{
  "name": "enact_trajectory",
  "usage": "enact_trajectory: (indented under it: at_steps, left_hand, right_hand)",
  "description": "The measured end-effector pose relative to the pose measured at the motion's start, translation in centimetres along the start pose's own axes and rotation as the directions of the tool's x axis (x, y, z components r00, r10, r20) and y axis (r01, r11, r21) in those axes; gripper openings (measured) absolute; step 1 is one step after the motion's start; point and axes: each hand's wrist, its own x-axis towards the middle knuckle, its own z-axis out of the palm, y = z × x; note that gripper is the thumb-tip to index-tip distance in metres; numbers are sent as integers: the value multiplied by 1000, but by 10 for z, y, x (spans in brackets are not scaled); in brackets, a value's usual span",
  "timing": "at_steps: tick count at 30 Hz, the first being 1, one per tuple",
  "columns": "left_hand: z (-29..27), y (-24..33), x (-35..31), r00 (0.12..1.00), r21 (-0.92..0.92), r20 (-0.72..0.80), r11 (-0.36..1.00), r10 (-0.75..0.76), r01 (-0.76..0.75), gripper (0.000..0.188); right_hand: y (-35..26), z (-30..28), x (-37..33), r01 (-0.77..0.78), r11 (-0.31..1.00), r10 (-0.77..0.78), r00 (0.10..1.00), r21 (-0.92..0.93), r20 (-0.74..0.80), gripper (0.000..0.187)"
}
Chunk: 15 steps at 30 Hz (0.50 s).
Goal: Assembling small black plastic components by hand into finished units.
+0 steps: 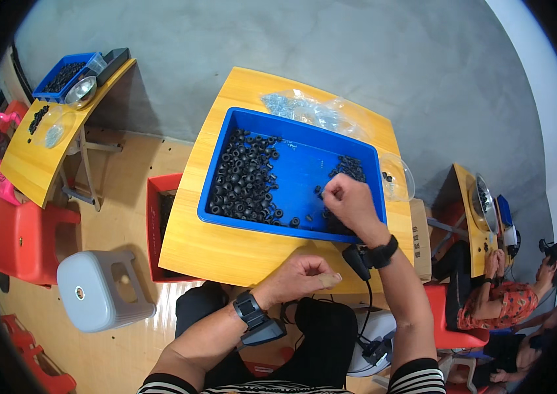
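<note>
A blue plastic tray (305, 197) lies on the yellow table (259, 253). Round black caps (242, 177) with hollow ends are heaped along its left side. Smaller black pieces (349, 167) are gathered at its right. Over those small pieces my right hand (352, 202) is closed in a pinch, and whatever it may hold is hidden by the fingers. My left hand (306, 273) is at the table's front edge, fingers curled and thumb pressed in. I cannot make out anything in it. Both wrists wear dark bands.
A clear plastic bag (314, 113) of small shiny pieces lies behind the tray, and a clear bowl (402, 178) stands to its right. A red box (152, 226) and a grey stool (91, 289) are at left. A person (498, 302) sits at another table at right.
</note>
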Motion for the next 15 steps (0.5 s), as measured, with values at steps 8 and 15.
enact_trajectory:
  at_steps: [8, 15]
  left_hand:
    - [0, 1, -2, 1000, -35, -6, 999, 11, -11, 10]
    - [6, 5, -1, 997, -95, -57, 994, 43, -49, 10]
  right_hand:
    - [-29, -77, 8, -26, 917, 163, 935, 398, -315, 11]
    - [-1, -85, -4, -91, 970, 113, 990, 227, -88, 8]
